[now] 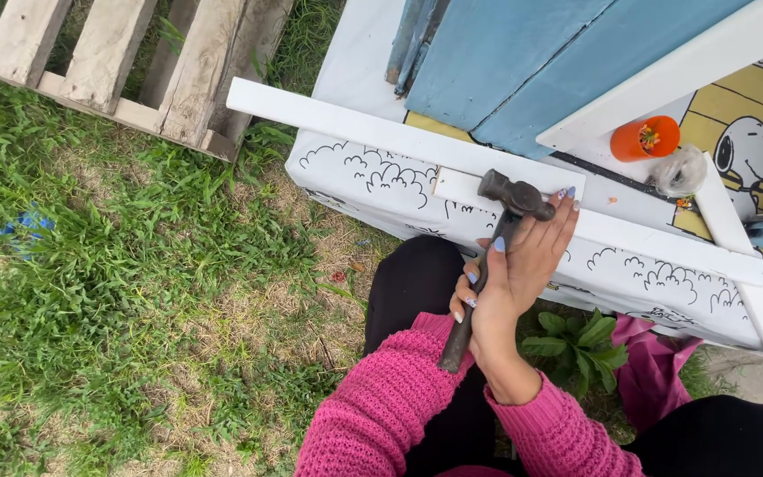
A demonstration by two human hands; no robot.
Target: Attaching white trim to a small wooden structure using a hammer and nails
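A dark metal hammer rests its head on a short white wood piece, which lies against a long white slat. My right hand lies along the handle just below the head. Its thumb crosses the handle and its fingers stretch to the slat. My left hand is mostly hidden behind it; only its fingertips with blue nails show, curled around the handle's middle. The handle's end sticks out over my pink sleeve.
The slats lie on a white cloth with cartoon drawings, beside blue boards. An orange cup and a clear plastic wad sit at the right. A wooden pallet lies on the grass. A leafy plant grows below the cloth.
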